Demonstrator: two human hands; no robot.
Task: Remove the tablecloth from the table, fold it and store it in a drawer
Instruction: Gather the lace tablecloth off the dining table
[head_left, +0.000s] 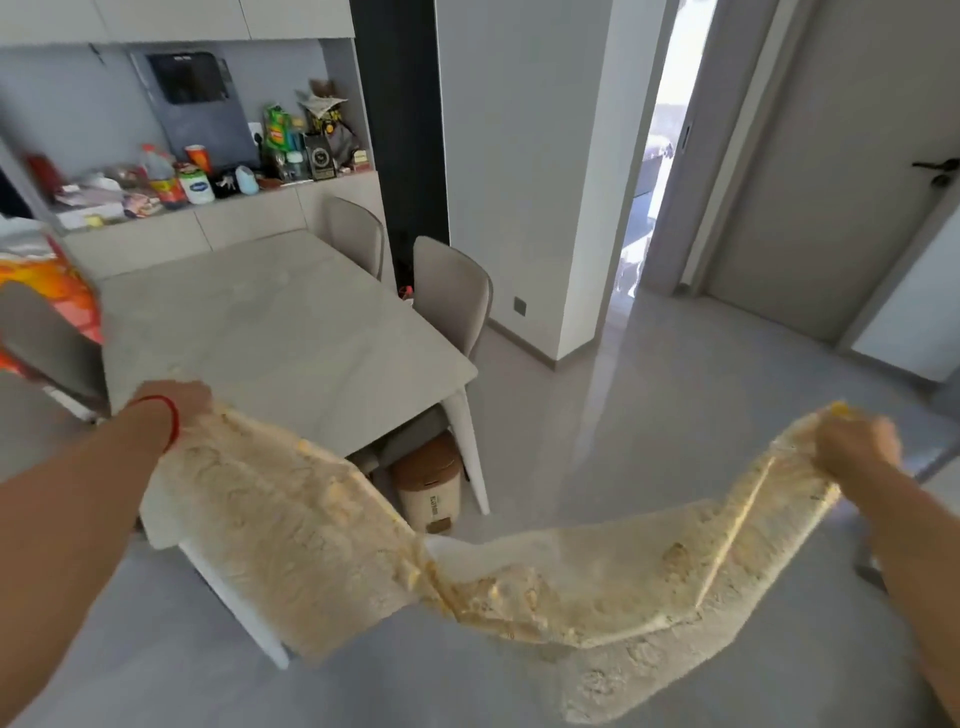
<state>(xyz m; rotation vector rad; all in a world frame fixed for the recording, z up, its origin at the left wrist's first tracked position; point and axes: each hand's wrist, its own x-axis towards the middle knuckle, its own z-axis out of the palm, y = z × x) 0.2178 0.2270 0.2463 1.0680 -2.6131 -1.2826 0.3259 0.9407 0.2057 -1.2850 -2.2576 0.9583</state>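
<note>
A cream and yellow patterned tablecloth (467, 566) hangs in the air between my two hands, off the table and sagging in the middle over the floor. My left hand (179, 402), with a red band on the wrist, grips its left top edge just above the table's near corner. Out to the right over the floor, my right hand (852, 441) grips the other top edge. The pale stone table (270, 322) stands bare at centre left. No drawer shows as open; low cabinet fronts (244, 223) run along the far wall.
Beige chairs (452, 291) stand along the table's right side, another at the left edge (41, 332). A small bin (428, 488) sits under the table. The far counter (171, 182) is crowded with bottles and packets. A doorway (654, 171) and a grey door (831, 182) lie at right.
</note>
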